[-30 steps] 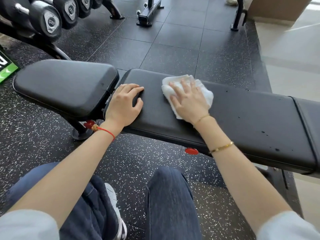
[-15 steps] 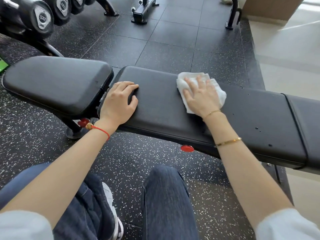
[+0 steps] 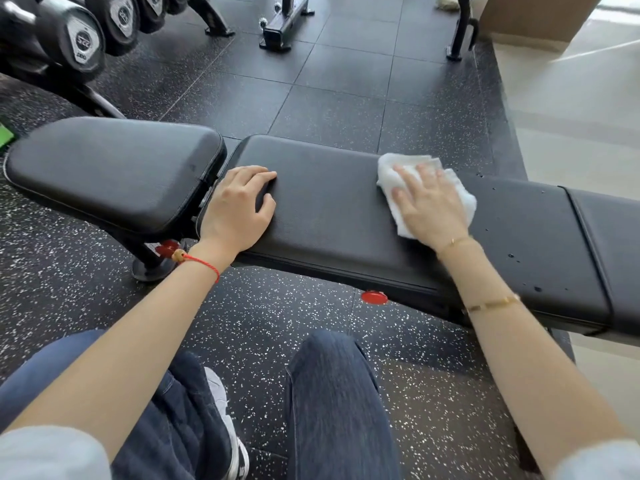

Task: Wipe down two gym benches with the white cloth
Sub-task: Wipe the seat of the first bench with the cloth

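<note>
left hand (image 3: 239,209): palm down, fingers loosely curled, pointing to 1 o'clock, resting flat, gripping nothing | right hand (image 3: 431,204): palm down, fingers straight and spread toward 11 o'clock, pressing | forearms: both bare, reaching forward from 7 and 5 o'clock | knees: bent, between arms

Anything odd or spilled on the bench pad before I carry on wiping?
Small dark droplets dot the bench pad right of the cloth, on the part that looks unwiped. They look like liquid spots. Otherwise nothing stands out: no tears seen, right hand flat on the cloth.
</note>
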